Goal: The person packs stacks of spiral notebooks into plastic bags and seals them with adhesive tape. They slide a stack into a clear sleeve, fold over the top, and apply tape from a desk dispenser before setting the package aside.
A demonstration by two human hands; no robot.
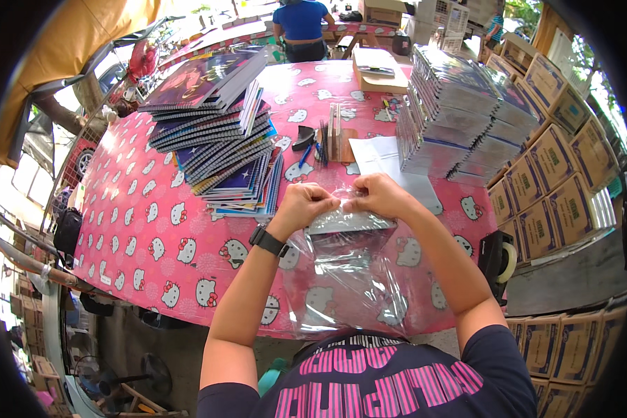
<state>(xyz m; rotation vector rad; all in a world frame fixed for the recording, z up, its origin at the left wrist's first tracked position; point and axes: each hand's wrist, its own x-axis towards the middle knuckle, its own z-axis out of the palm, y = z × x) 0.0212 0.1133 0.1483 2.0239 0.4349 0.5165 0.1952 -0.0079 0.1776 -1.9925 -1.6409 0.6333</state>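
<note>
My left hand (304, 207) and my right hand (378, 197) meet over a clear plastic bag (355, 279), each pinching its film near the far end. The bag spreads over the table toward my body. Under my fingers lies a pale, flat item (348, 223) inside or beneath the film; its kind is hard to make out. Just beyond my hands are a white sheet of paper (390, 157), a blue pen (305, 155) and a brown wooden piece (341, 145).
A fanned stack of spiral notebooks (219, 139) rises at the left; plastic-wrapped notebooks (453, 118) are piled at the right. A tape dispenser (496, 268) sits by the right edge of the pink patterned table (139, 237). Cardboard boxes (547, 181) line the right. Another person (302, 31) is beyond.
</note>
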